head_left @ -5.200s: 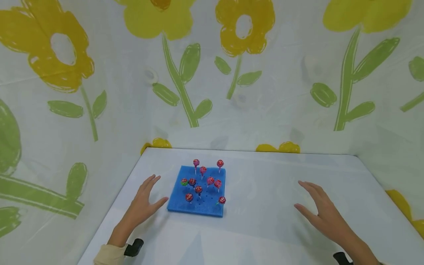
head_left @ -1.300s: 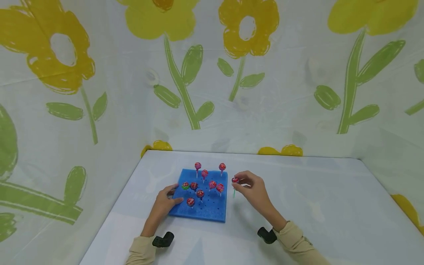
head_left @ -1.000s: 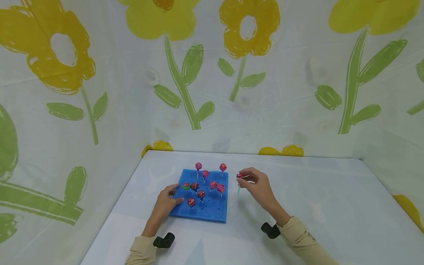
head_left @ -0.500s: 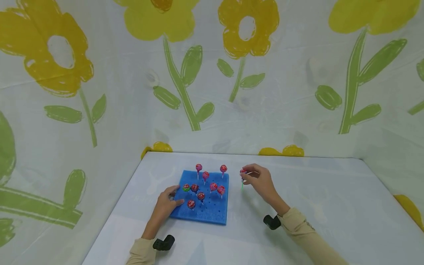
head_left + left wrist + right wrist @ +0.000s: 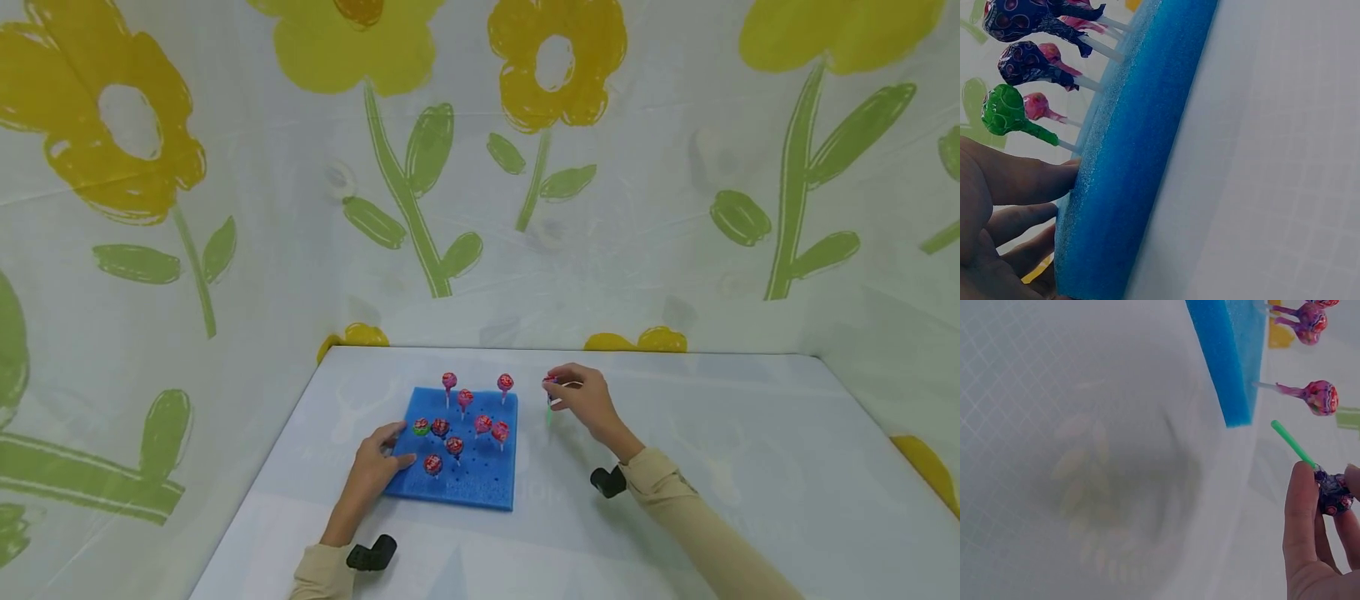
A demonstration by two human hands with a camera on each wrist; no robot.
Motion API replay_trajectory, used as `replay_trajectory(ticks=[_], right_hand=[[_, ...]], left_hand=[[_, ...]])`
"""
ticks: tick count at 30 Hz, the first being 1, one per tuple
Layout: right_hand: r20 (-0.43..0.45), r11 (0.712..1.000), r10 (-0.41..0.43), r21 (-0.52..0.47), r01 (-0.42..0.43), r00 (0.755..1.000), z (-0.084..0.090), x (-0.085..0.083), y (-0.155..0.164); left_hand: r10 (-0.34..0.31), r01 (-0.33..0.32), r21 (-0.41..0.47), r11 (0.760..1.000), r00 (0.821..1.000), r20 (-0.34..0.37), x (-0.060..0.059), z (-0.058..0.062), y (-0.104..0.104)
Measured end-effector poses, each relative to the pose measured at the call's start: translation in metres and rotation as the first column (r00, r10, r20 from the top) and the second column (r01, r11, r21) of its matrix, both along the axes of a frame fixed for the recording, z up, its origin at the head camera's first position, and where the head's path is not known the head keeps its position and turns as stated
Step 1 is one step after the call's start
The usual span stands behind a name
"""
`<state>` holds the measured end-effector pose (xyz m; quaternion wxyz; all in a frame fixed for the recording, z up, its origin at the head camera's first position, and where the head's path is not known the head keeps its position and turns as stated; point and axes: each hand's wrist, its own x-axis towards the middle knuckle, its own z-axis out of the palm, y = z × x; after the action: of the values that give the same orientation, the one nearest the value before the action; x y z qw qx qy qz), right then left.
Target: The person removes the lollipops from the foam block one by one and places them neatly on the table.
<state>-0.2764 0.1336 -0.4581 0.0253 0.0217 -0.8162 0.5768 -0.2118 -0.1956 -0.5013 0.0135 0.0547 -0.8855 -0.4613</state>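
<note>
A blue foam block (image 5: 472, 483) lies on the table, with several wrapped lollipops standing in it by their sticks. My left hand (image 5: 370, 467) holds the block's left edge, its thumb on the top in the left wrist view. Nearest that thumb is a green-wrapped lollipop (image 5: 1005, 111), beside a dark blue-wrapped lollipop (image 5: 1025, 64). My right hand (image 5: 591, 407) pinches the head of a dark-wrapped lollipop (image 5: 1334, 494) above the table, right of the block. Its green stick (image 5: 1291, 442) points down in the head view. Pink-wrapped lollipops stand nearby, including one at the back-right corner (image 5: 505, 382).
Small holes dot the top of the block. The white table (image 5: 720, 467) extends right of it and in front. A flower-print curtain (image 5: 637, 208) hangs behind the table and at its sides. Each wrist wears a black device.
Both hands came in from the sides to the block. The lollipop from its front-right corner left the foam in my right hand, which then moved right and farther back. The left hand stays on the edge.
</note>
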Motion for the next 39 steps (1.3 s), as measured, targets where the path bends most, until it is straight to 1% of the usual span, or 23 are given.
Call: replay_trajectory(ticks=[6, 12, 16, 20, 22, 28, 32, 39], right_hand=[[0.097, 1.000, -0.024, -0.002, 0.024, 0.995, -0.002, -0.009, -0.001], [0.142, 0.999, -0.045, 0.029, 0.041, 0.989, -0.016, -0.016, 0.001], [0.134, 0.996, -0.050, 0.085, 0.039, 0.990, -0.024, -0.022, 0.004], [0.128, 0.984, -0.058, 0.174, 0.036, 0.990, -0.027, -0.027, 0.005], [0.128, 0.979, -0.062, 0.201, 0.035, 0.990, -0.028, -0.029, 0.004], [0.124, 0.977, -0.051, 0.211, 0.024, 0.991, -0.030, -0.031, 0.000], [0.115, 0.974, -0.033, 0.227, 0.007, 0.993, -0.031, -0.030, 0.001], [0.104, 0.970, -0.029, 0.242, 0.003, 0.994, -0.032, -0.031, 0.002]], left_hand=[[-0.006, 0.006, 0.007, 1.000, 1.000, -0.008, -0.001, 0.000, -0.001], [-0.001, 0.001, -0.002, 1.000, 1.000, 0.013, 0.002, -0.001, 0.000], [-0.004, 0.004, 0.004, 1.000, 1.000, 0.004, 0.002, 0.000, 0.001], [0.005, -0.005, 0.007, 1.000, 1.000, -0.003, 0.001, 0.001, 0.002], [0.011, -0.011, 0.004, 1.000, 1.000, 0.000, 0.001, 0.001, 0.001], [0.026, -0.026, -0.002, 1.000, 1.000, 0.013, 0.001, -0.002, 0.000], [0.021, -0.021, 0.003, 1.000, 1.000, 0.005, 0.002, -0.002, 0.000], [0.024, -0.024, 0.000, 1.000, 1.000, 0.007, 0.003, 0.001, 0.000]])
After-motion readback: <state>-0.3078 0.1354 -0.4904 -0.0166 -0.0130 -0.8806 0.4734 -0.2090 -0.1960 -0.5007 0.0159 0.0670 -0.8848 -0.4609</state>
